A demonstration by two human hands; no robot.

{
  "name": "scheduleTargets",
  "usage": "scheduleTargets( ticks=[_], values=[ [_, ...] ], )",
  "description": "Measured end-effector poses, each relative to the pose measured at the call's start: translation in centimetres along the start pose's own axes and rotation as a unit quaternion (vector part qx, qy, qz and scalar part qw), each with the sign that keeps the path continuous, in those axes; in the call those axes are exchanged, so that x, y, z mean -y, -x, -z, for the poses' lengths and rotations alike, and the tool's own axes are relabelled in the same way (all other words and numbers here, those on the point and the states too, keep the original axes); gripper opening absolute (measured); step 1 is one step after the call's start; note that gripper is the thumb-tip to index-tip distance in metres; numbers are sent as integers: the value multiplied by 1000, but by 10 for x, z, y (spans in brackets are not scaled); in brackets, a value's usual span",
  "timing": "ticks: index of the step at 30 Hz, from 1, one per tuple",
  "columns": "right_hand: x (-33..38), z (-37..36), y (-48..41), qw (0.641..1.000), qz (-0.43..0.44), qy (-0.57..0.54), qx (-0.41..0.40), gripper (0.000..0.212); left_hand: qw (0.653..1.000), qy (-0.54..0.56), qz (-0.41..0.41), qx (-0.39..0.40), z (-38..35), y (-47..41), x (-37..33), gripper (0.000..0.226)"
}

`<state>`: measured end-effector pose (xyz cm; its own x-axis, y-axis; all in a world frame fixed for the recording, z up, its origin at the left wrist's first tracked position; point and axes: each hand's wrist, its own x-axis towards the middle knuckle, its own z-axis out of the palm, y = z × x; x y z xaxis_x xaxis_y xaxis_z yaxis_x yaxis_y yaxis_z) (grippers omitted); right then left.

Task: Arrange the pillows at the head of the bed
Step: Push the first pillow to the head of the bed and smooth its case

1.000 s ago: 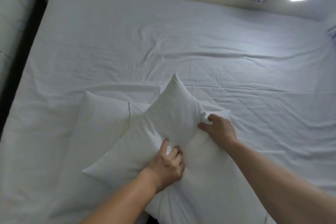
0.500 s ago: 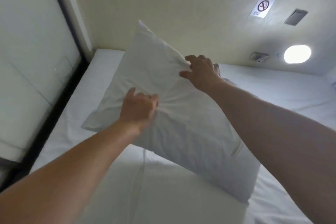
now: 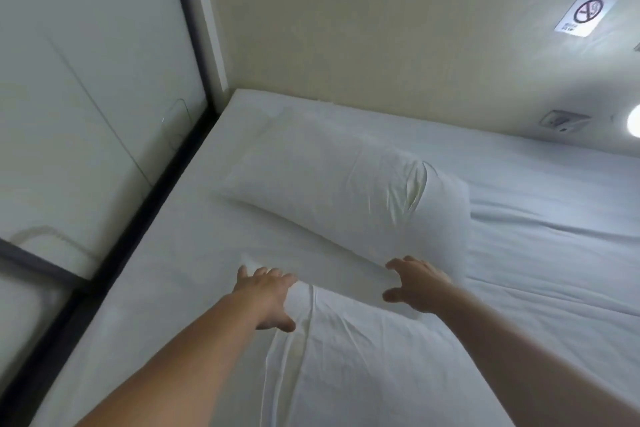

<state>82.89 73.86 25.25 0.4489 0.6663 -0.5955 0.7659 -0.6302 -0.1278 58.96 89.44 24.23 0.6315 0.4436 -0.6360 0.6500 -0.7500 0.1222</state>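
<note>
Bed [image 3: 554, 218] is filling the lower view, its head corner meeting the beige wall [image 3: 381, 28] and a dark-framed panel [image 3: 86, 80] on the left. Far pillow [image 3: 329, 180] is lying flat in that corner, just beside the wall, apart from both hands. Near pillow [image 3: 363, 357] is lying closer to the person, its far end touching the left hand [image 3: 268, 295]. That hand is curling loosely over the pillow's end, thumb underneath; a firm grip cannot be confirmed. Right hand [image 3: 417, 288] is hovering open, fingers spread, over the pillow's far edge, holding nothing.

Step in hand, as judged: one pillow is placed; the second is being taken up. Next move calls for closing both hands on it and setting it beside the first, along the wall.
</note>
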Motion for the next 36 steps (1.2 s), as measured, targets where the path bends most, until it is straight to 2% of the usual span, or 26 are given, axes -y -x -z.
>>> scheduleTargets(
  ticks=[4, 7, 9, 11, 12, 14, 15, 16, 18, 20, 24, 27, 30, 32, 36],
  values=[
    [-14, -62, -15, 996, 18, -23, 87, 102, 997, -13, -47, 63, -50, -20, -9, 136],
    [-10, -115, -31, 989, 38, -43, 135, 127, 993, -14, -74, 88, -98, -40, -25, 148],
    [-10, -147, -39, 991, 34, -30, 125, 128, 994, -35, -75, 78, -129, -51, -29, 146],
    [-9, -171, -43, 998, 25, -10, 57, 100, 995, -62, -72, 39, -143, -55, -32, 125],
    [-7, -181, -42, 1000, 29, -7, 10, 79, 995, -70, -77, 3, -148, -52, -35, 106],
    [-6, -189, -33, 998, 46, -24, -34, 55, 985, -66, -99, -128, -155, -47, -45, 55],
    [-8, -185, -27, 998, 59, -30, -23, 50, 979, -36, -110, -169, -153, -42, -51, 33],
    [-14, -174, -19, 997, 69, -37, 3, 47, 979, 8, -122, -166, -146, -34, -59, 19],
    [-38, -140, 2, 993, 58, -78, 71, 42, 978, 59, -154, -125, -123, -26, -81, 11],
    [-75, -103, 26, 987, 23, -129, 97, 41, 974, 68, -183, -118, -86, -31, -112, 14],
    [-163, -53, 69, 981, -53, -179, 51, 47, 952, 76, -264, -137, -21, -53, -205, 12],
    [-221, -26, 89, 987, -126, -91, 36, 50, 941, 77, -303, -132, 3, -67, -271, 15],
    [-257, -2, 97, 975, -208, 65, 38, 46, 931, -5, -340, -135, 15, -83, -299, 35],
    [-264, 15, 90, 967, -221, 123, -20, 49, 940, -24, -312, -134, 23, -94, -287, 52],
    [-225, 42, 53, 970, -157, 106, -152, 51, 963, -10, -198, -183, 59, -130, -215, 61]
  ],
)
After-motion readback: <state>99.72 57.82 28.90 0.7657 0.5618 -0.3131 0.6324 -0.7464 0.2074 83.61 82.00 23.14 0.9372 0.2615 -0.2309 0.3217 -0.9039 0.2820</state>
